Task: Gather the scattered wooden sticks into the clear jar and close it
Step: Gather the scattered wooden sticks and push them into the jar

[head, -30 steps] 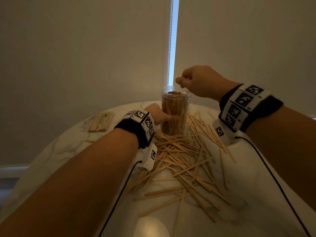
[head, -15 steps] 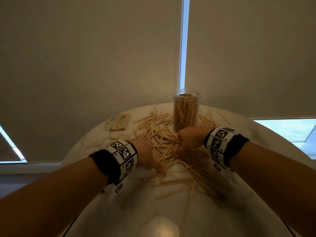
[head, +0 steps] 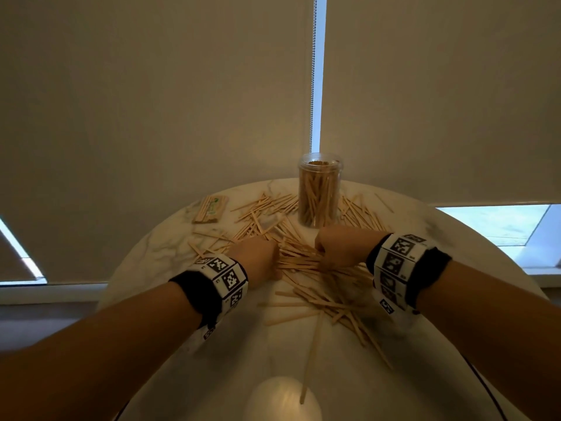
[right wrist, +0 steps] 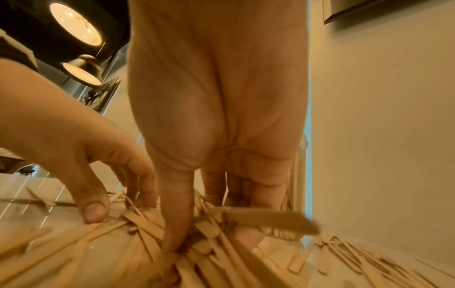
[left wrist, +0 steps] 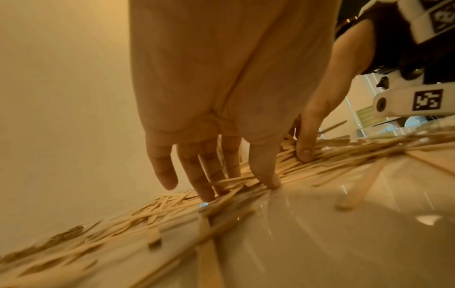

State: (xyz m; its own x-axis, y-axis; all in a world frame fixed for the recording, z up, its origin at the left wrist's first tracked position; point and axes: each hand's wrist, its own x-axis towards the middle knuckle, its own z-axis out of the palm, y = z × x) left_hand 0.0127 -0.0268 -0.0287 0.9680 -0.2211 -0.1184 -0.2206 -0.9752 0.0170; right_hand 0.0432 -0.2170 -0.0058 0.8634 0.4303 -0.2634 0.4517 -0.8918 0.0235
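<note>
Hands rest in the sticks (head: 299, 262) — left hand (head: 261, 258) spread, right hand (head: 337, 247) pinching a bundle — light, slippery; I'd grip mid-length.

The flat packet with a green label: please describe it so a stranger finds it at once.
Start at the round white marble table. At its far left edge, left of the clear round jar, lies the flat packet. Unlike the loose wooden sticks around, its sticks lie bundled under a green label.
</note>
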